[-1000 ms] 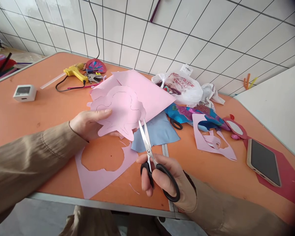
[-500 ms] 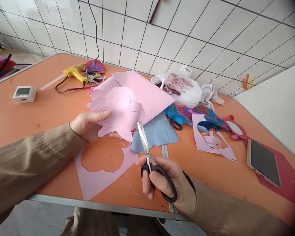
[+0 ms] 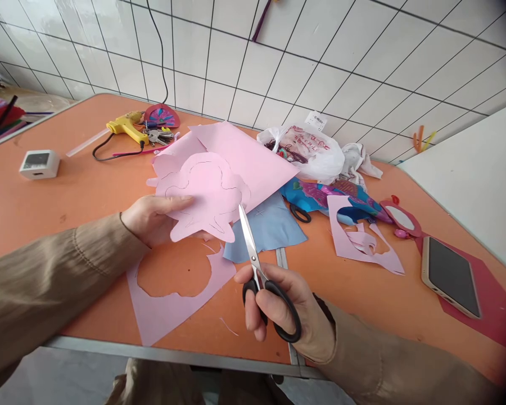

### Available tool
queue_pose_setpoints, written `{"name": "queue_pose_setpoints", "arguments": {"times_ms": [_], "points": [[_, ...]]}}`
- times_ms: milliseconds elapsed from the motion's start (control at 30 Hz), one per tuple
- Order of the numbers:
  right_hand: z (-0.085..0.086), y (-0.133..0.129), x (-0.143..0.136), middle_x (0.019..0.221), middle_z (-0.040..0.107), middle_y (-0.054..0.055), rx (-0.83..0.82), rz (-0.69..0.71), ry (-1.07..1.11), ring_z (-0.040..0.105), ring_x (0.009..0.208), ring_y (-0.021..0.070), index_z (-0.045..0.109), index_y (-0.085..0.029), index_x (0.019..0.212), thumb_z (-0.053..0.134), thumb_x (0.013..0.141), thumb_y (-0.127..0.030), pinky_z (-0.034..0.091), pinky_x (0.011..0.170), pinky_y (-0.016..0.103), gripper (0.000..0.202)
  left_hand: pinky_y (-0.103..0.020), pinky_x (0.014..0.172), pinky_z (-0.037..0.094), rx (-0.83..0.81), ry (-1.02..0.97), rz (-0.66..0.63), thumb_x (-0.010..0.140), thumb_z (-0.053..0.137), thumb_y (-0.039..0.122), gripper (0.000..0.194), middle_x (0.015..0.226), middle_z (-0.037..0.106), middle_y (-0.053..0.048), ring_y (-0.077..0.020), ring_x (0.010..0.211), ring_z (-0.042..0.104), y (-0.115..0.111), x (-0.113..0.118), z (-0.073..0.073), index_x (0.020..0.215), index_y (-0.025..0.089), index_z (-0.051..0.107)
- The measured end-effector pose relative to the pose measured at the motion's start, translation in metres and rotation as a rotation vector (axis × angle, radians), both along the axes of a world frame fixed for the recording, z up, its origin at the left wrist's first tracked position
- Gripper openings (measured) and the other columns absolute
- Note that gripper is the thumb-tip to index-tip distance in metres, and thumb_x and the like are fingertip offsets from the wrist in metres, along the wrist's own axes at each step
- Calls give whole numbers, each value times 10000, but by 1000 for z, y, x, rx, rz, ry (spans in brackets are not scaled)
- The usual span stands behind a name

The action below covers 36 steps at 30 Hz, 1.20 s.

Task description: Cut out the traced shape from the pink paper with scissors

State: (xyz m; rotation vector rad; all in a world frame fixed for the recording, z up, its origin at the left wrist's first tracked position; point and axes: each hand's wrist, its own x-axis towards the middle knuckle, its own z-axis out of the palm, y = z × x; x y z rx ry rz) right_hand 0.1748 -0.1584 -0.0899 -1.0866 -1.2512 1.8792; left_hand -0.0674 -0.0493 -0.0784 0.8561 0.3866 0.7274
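Note:
A pink cutout (image 3: 206,194) with pencil lines on it is held in my left hand (image 3: 152,216), thumb on top and the other fingers mostly hidden underneath. Black-handled scissors (image 3: 253,256) are in my right hand (image 3: 293,309), fingers through the loops, blades nearly together and pointing up beside the cutout's right edge. Below the cutout, a pink sheet with a large hole (image 3: 156,320) lies on the orange table (image 3: 88,194). Behind it are a larger pink sheet (image 3: 257,163) and a blue fabric-like piece (image 3: 270,230).
A yellow glue gun (image 3: 129,128), keys (image 3: 158,136) and a white box (image 3: 40,164) are at the left. Toward the right are a plastic bag (image 3: 316,152), pink scraps (image 3: 337,230), a red-framed mirror (image 3: 400,219) and a phone (image 3: 451,275). A tiled wall stands behind.
The pink cutout has turned and tilted flatter in my left hand, its pointed lower parts shifting slightly. The scissors' blades have come closer together. The whole view has shifted slightly.

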Motion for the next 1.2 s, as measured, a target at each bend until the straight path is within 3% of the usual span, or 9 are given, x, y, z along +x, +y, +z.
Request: {"name": "queue_pose_setpoints", "arguments": {"times_ms": [67, 267, 533, 667, 833, 1067, 1200], "points": [[1, -1, 0, 590, 635, -13, -2, -18, 8, 549, 448, 109, 596, -166, 1024, 693, 817, -636, 450, 490, 264, 523, -420, 802, 591, -2, 36, -4, 868, 654, 288, 236, 863, 763, -152, -290, 837, 728, 2, 0, -1, 938, 81, 743], [1, -1, -1, 584, 632, -19, -18, -27, 13, 539, 441, 99, 579, -174, 996, 708, 796, -659, 433, 485, 254, 540, -428, 806, 613, -5, 59, 27, 859, 676, 294, 350, 1121, 745, -193, -342, 1050, 708, 4, -2, -8, 1150, 103, 707], [1, 0, -1, 586, 627, -21, 0, -33, 9, 542, 442, 105, 590, -170, 1002, 695, 803, -660, 451, 492, 261, 539, -375, 824, 609, 68, -9, -40, 874, 692, 252, 342, 1054, 766, -172, -255, 917, 727, -1, 4, -6, 1159, 64, 690], [0, -1, -1, 582, 626, -21, 4, -34, 5, 537, 441, 101, 583, -172, 991, 687, 813, -651, 442, 488, 257, 521, -371, 828, 614, 24, -25, -54, 886, 683, 221, 344, 1053, 770, -160, -247, 911, 733, -3, 5, -5, 1190, 60, 687], [-1, -1, -1, 586, 625, -21, -3, -30, 6, 546, 445, 104, 564, -180, 968, 693, 817, -632, 452, 486, 253, 494, -402, 851, 607, -64, 23, -25, 869, 706, 222, 351, 1035, 766, -162, -253, 909, 728, -2, 3, -6, 1175, 50, 686], [-2, 0, -2, 582, 631, -17, 24, -50, -2, 549, 440, 105, 570, -187, 964, 698, 813, -632, 466, 475, 258, 488, -365, 831, 618, -42, 51, 47, 832, 760, 259, 390, 1112, 757, -160, -272, 1004, 725, -4, 7, -7, 1182, 97, 702], [-1, 0, -3, 577, 632, -20, 19, -69, -19, 560, 436, 102, 580, -184, 960, 710, 790, -644, 475, 473, 246, 507, -347, 769, 627, -21, 128, 137, 823, 760, 252, 278, 973, 774, -138, -267, 913, 739, -10, 11, -4, 1054, 99, 742]]}}
